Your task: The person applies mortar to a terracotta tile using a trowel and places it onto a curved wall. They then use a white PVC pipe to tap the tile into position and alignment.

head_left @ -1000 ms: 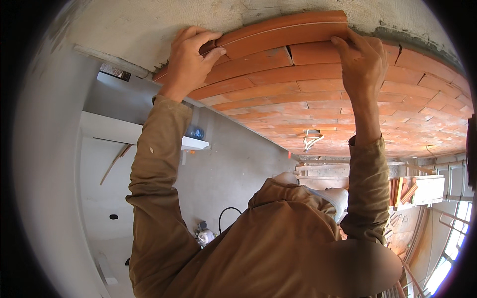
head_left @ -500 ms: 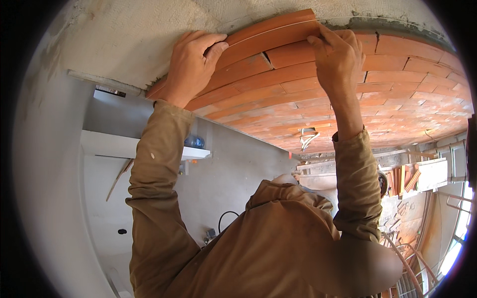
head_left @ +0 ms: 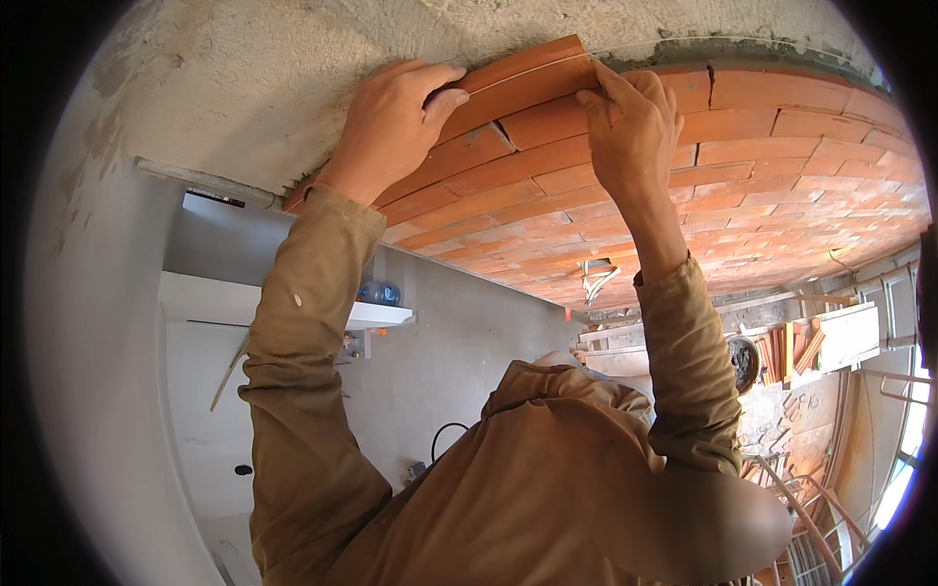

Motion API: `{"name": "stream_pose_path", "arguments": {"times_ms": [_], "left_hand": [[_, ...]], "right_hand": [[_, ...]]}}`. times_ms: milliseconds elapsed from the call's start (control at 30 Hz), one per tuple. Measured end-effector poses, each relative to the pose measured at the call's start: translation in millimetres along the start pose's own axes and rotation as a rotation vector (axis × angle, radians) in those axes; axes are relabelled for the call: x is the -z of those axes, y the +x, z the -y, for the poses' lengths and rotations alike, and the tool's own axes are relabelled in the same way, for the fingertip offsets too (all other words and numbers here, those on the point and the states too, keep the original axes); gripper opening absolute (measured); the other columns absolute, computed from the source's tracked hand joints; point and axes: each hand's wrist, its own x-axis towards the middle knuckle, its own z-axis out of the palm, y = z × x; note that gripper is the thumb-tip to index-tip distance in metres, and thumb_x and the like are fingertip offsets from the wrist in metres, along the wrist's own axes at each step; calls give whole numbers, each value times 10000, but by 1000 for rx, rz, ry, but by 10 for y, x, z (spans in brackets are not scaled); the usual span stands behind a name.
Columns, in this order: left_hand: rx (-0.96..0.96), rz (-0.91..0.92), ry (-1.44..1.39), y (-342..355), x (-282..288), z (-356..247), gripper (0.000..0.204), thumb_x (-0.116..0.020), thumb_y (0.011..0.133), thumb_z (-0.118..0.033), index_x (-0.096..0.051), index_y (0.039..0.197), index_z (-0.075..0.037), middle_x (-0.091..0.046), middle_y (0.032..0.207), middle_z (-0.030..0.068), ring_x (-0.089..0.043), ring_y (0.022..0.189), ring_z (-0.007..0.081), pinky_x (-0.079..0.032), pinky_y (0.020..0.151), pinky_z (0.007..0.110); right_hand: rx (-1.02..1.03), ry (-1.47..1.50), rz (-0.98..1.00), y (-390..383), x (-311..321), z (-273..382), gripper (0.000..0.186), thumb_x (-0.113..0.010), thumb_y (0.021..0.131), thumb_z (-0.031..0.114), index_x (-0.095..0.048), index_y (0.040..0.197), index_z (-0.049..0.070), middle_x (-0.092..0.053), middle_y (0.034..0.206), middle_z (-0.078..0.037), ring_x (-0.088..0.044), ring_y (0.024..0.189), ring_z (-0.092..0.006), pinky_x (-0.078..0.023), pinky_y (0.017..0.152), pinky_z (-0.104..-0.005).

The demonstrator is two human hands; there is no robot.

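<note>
A long, thin terracotta brick tile lies along the upper edge of the tiled surface, with a taut pale string crossing its face. My left hand grips it near its left end, thumb and fingers pinched together. At the right end my right hand holds it between thumb and index finger. The tile's left part is hidden behind my left hand. Just below it run the courses of orange brick tiles, with a dark gap at one joint.
Rough plaster borders the tiles above, and grey mortar lines the upper right edge. A bucket of dark mortar and stacked tiles stand at right. A blue water jug rests on a white ledge.
The brick tile has shifted left and slightly down, along with my right hand. My left hand has moved slightly right and still grips the tile.
</note>
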Motion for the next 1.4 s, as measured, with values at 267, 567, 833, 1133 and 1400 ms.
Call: {"name": "stream_pose_path", "arguments": {"times_ms": [267, 567, 833, 1133, 1400], "left_hand": [[99, 228, -20, 200, 83, -62, 200, -654, 935, -156, -661, 1062, -3, -699, 905, 147, -661, 811, 289, -511, 734, 378], [172, 8, -190, 138, 402, -151, 207, -669, 924, -139, -662, 1084, -8, -718, 931, 105, -663, 835, 177, -521, 763, 318], [147, -484, -553, -112, 627, -431, 203, -658, 967, -118, -632, 1077, 51, -689, 954, 89, -661, 856, 138, -566, 766, 286], [301, -580, -1170, -376, 438, -639, 241, -541, 1027, -147, -555, 1199, 21, -634, 1151, 133, -656, 991, 206, -605, 865, 406], [532, -780, -1072, -789, 467, -241, 344, -564, 1015, -153, -524, 1320, 2, -615, 1247, 161, -602, 1166, 257, -510, 982, 398]], "right_hand": [[-100, 303, -70, -272, 198, -117, 261, -704, 881, 131, -731, 1134, 78, -632, 966, -84, -562, 969, -239, -429, 869, -387], [-77, 394, -83, -351, 448, -6, 256, -704, 868, 66, -721, 1120, 27, -629, 911, -98, -562, 889, -211, -469, 802, -338], [379, 439, -125, 187, 657, 422, 281, -700, 890, 71, -697, 1167, 29, -661, 959, -95, -584, 875, -187, -480, 784, -316], [483, 576, 594, 806, 952, 1118, 281, -608, 868, 60, -631, 1119, -64, -677, 926, -222, -652, 862, -401, -525, 758, -426], [774, 54, 232, 1097, 838, 1085, 254, -561, 765, -67, -687, 981, -23, -648, 870, -151, -627, 863, -340, -487, 794, -414]]}}
